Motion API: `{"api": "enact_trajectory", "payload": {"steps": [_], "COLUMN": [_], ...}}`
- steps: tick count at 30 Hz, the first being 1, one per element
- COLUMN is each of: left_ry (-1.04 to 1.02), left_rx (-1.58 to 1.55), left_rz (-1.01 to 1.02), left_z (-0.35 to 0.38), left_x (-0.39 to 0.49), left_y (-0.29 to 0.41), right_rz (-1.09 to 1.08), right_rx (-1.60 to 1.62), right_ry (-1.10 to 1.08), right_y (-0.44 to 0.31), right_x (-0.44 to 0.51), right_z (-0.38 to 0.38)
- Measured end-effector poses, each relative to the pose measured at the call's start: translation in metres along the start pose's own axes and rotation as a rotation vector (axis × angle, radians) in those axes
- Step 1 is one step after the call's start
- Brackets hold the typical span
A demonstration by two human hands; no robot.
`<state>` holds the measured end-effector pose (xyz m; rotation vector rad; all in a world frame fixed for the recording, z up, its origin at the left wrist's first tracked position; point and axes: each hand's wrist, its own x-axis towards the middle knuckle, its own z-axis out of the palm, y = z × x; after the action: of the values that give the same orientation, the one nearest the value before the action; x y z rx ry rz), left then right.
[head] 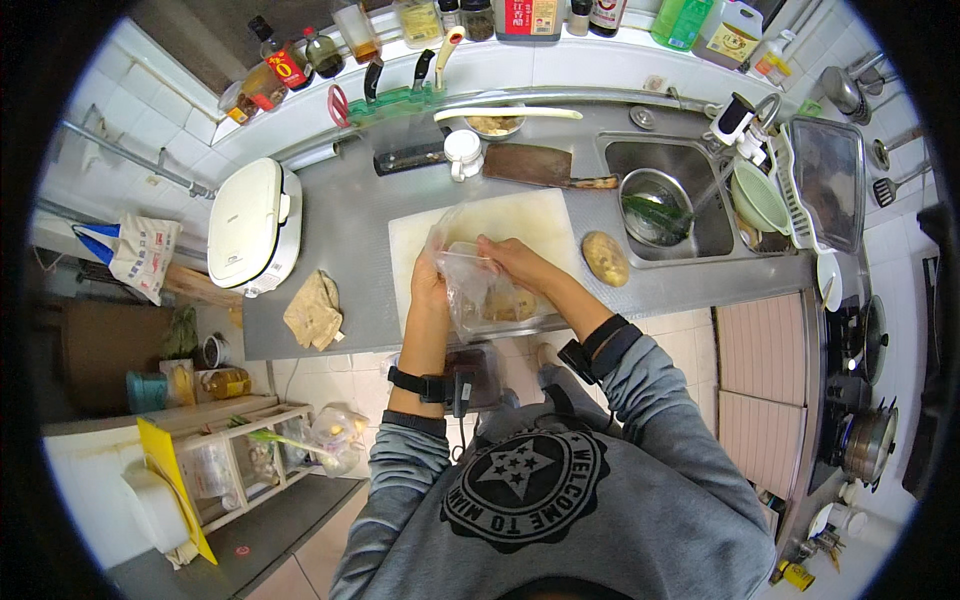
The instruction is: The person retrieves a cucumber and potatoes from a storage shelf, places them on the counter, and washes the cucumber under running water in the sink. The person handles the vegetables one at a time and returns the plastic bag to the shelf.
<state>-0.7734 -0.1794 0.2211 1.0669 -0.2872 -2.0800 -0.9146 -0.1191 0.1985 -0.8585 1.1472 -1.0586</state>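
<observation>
A clear plastic bag hangs between my hands over the front part of a white cutting board. My left hand grips the bag's left side, and my right hand pinches its upper edge. Low in the bag shows a brownish, rounded thing, likely a potato, blurred by the plastic. One loose potato lies on the steel counter, just right of the board. Behind the board rests a cleaver with a wooden handle, beside a white lidded jar.
At right, the sink holds a metal bowl with a green vegetable under running water. A folded cloth and a white appliance stand left. A scallion stalk crosses a small bowl at the back, near a green knife rack.
</observation>
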Motion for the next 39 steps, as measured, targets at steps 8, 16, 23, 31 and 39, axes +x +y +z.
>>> {"api": "enact_trajectory", "payload": {"steps": [8,16,23,31,39], "left_ry": [-0.320,-0.220,-0.078,-0.126,-0.121], "left_rx": [0.248,0.229,0.017,0.505,0.850], "left_rz": [-0.038,0.042,0.005,0.128,0.380], "left_z": [-0.044,-0.019,-0.028,-0.003,-0.012], "left_x": [0.025,0.005,0.038,-0.002,0.015], "left_y": [0.008,0.010,0.006,0.010,-0.002], "right_rz": [-0.010,0.102,0.008,0.051,-0.241], "right_rx": [0.379,0.157,0.118,-0.242,-0.632], "right_ry": [0.036,0.112,0.120,0.054,0.074], "right_y": [-0.009,-0.025,-0.010,-0.046,-0.033], "right_x": [0.003,0.004,-0.010,0.003,0.018], "right_z": [-0.003,-0.009,-0.009,-0.004,0.008]}}
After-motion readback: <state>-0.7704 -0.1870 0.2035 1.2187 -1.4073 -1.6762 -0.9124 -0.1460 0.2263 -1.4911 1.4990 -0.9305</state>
